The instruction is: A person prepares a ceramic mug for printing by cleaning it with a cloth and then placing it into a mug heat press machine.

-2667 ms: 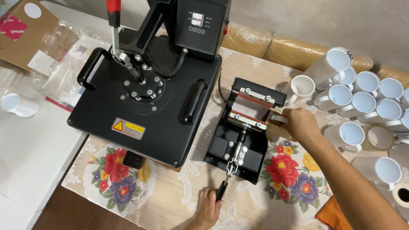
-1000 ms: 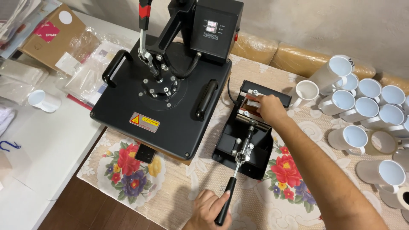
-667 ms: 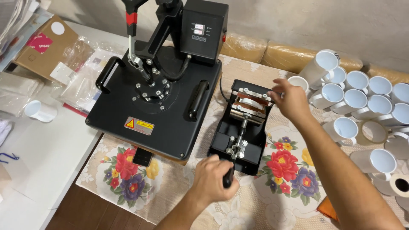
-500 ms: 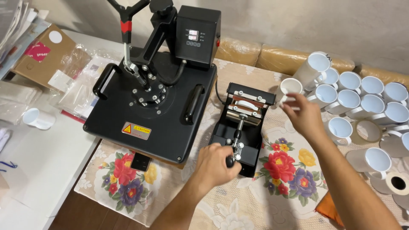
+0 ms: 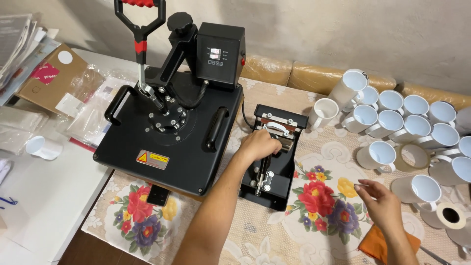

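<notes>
Seen from above, a bench (image 5: 255, 240) covered with a beige lace cloth printed with red and purple flowers. The left hand (image 5: 259, 145) reaches forward and rests on the small black mug press (image 5: 273, 154), its fingers curled around the lever handle by the curved heating band — a closed hold. The mug press sits near the middle of the bench, just to the right of a large black flat heat press (image 5: 169, 132) whose red-gripped handle stands raised.

The right hand (image 5: 380, 203) hovers low over the cloth, well apart from the mug press, fingers loosely bent with thumb and forefinger close together; whether it pinches anything cannot be told. Beneath its wrist lies an orange cloth (image 5: 387, 243).

To the right is a cluster of white mugs (image 5: 407, 122) (about a dozen, some upright, some tipped on their sides) — all those whose insides show are empty. One single white mug (image 5: 324, 112) stands just beside the mug press's far corner. A roll of tape (image 5: 450, 216) lies at the right edge.
</notes>
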